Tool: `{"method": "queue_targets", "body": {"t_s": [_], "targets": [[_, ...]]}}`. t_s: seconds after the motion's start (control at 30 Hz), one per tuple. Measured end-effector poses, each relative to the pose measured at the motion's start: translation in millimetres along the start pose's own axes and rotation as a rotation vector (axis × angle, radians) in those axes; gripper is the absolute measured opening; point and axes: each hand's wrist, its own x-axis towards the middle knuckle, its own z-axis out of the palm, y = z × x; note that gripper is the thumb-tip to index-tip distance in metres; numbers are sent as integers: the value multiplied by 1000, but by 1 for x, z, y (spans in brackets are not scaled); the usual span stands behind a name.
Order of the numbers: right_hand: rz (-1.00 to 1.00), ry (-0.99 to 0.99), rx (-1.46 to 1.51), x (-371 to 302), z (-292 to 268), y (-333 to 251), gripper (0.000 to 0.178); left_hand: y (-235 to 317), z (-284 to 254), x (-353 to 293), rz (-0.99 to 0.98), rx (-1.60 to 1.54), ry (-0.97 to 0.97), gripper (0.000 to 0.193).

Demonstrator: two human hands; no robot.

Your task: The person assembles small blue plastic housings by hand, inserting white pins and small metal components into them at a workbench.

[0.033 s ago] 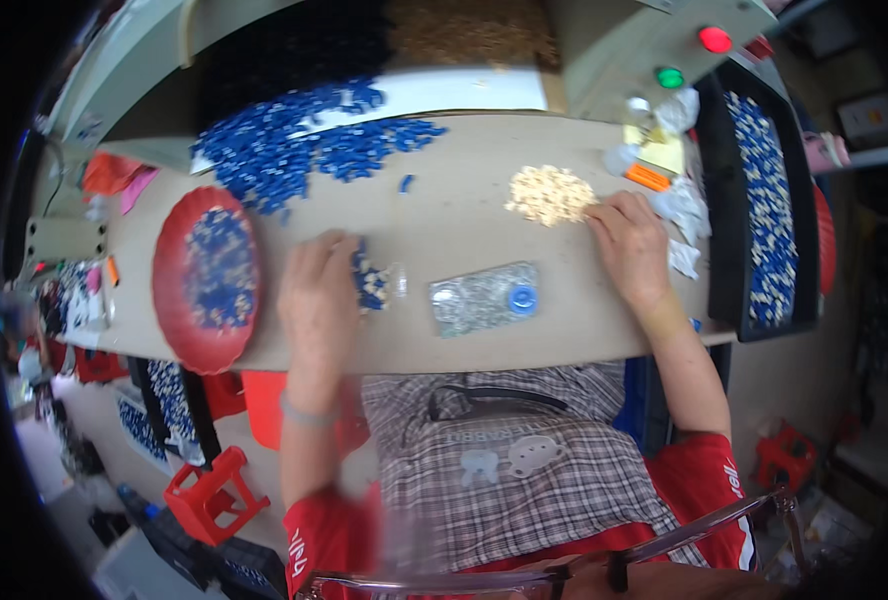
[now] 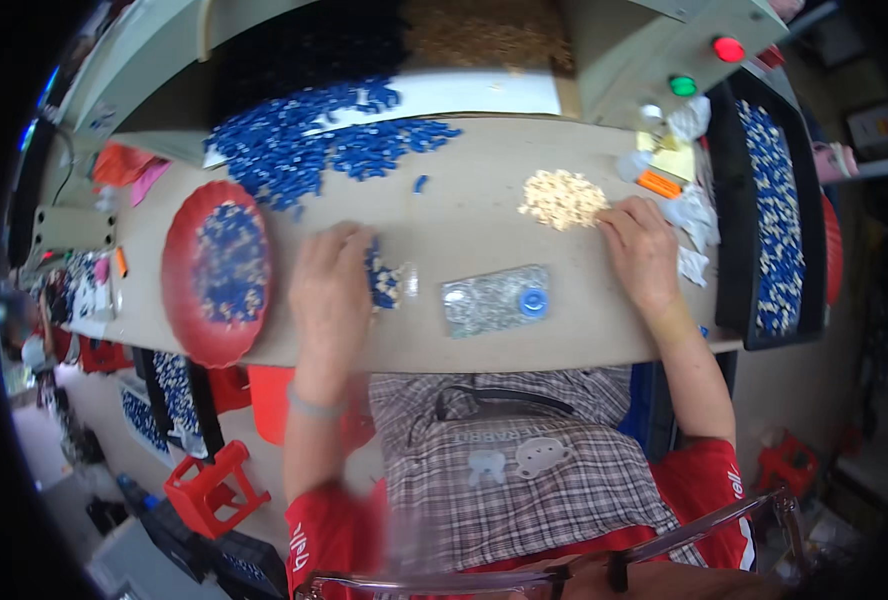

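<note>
My left hand (image 2: pixel 332 285) is over the table left of centre, slightly blurred, its fingers bent and held together. Against its right side lies a small cluster of blue and cream pieces (image 2: pixel 382 282); what its fingertips hold is hidden. My right hand (image 2: pixel 644 250) reaches to the right edge of a heap of small cream-coloured pieces (image 2: pixel 562 199). Thumb and forefinger are pinched there, and anything between them is too small to make out. Between my hands lies a clear, glittery flat case (image 2: pixel 472 304) with a round blue part (image 2: pixel 533 302).
A red scalloped dish (image 2: pixel 186 335) of blue and cream pieces stands at left. Many blue pieces (image 2: pixel 284 150) spread across the back. At right are a long black tray (image 2: pixel 734 250) of pieces, crumpled white tissue (image 2: pixel 697 215) and an orange block (image 2: pixel 659 184). A red stool (image 2: pixel 204 505) stands below left.
The whole view has shifted a little, so everything on the table sits slightly farther right in the picture. Both hands keep about the same places and poses.
</note>
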Motion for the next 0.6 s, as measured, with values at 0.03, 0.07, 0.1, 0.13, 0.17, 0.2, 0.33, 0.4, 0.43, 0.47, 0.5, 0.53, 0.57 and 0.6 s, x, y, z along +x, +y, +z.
{"method": "queue_targets", "body": {"t_s": [0.03,0.07,0.1,0.13,0.17,0.2,0.33,0.4,0.43,0.47,0.5,0.53,0.57,0.6], "targets": [[6,0,-30,-3,-4,3,8,-1,4,5,18,-23,22,25],[-7,8,-13,-3,-5,4,8,-1,7,11,12,-2,29,25],[-10,-16,-21,0,-9,3,7,0,11,19,6,-21,16,23],[-13,-51,-30,1,-10,2,7,-1,17,25,-7,-45,-3,21],[-19,-54,-21,1,-10,0,7,-3,23,32,-16,-38,-4,21],[50,-72,69,-2,-13,-1,7,-2,28,39,8,-57,-15,20],[425,-191,583,-11,-20,-11,8,-4,52,60,82,-102,-39,17],[548,-268,721,-14,-20,-17,8,-3,60,65,93,-117,-82,17],[667,-343,862,-15,-21,-20,9,-4,64,66,100,-97,-121,16],[680,-343,852,-15,-21,-25,9,-6,67,66,107,-77,-162,15],[691,-392,927,-14,-22,-30,8,-8,69,68,111,-93,-169,15],[702,-440,1003,-13,-22,-33,8,-10,69,70,112,-85,-193,14],[718,-442,993,-14,-22,-34,8,-11,70,71,112,-76,-216,13],[727,-496,1048,-15,-21,-35,8,-13,69,71,123,-94,-199,11]]}}
